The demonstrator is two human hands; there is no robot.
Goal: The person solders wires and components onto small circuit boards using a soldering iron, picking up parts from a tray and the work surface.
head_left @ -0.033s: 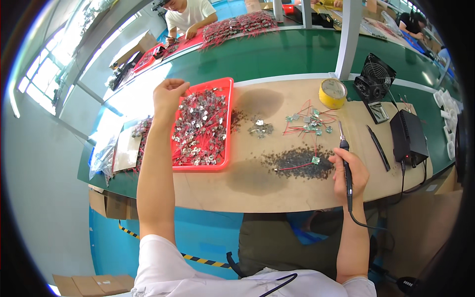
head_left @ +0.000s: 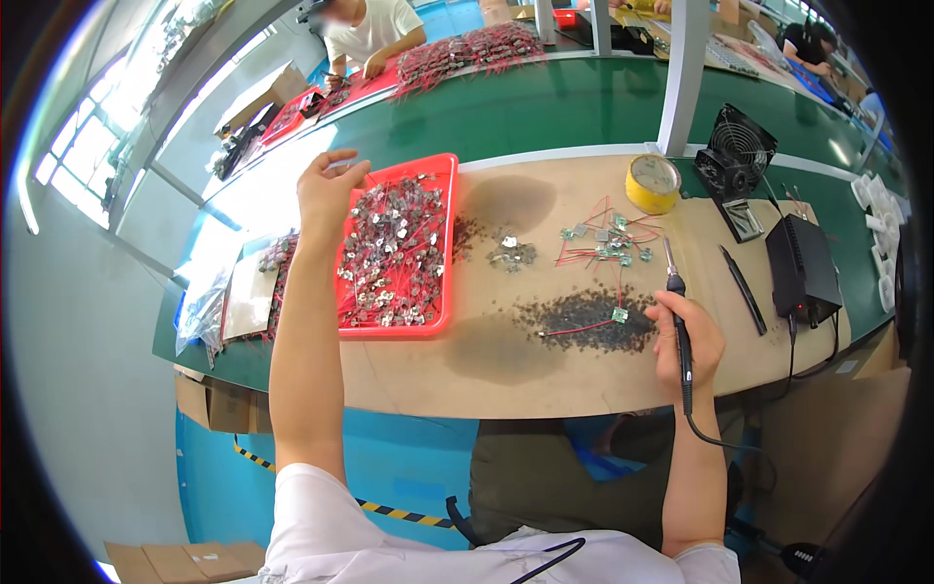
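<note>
My right hand [head_left: 699, 343] is closed round the black handle of a soldering iron [head_left: 675, 282], its metal tip pointing away from me. Left of it, a small green circuit board [head_left: 620, 315] with red wires lies on a dark, speckled patch of the mat. My left hand [head_left: 329, 190] hovers over the far left edge of a red tray [head_left: 449, 243]. Its thumb and fingers are apart, and I see nothing between them. Many small metallic pieces with red wires [head_left: 397, 248] fill the tray. Several green boards with red wires [head_left: 613, 241] lie farther back on the mat.
A yellow tape roll [head_left: 652, 185], a small black fan [head_left: 739, 146], a black pen-like tool [head_left: 744, 292] and a black power box [head_left: 804, 271] stand or lie on the right. Small metal pieces [head_left: 512, 255] sit mid-mat. Across the green bench, another person [head_left: 375, 34] works.
The fingers of my left hand have parted a little. My right hand and the soldering iron have stayed in place.
</note>
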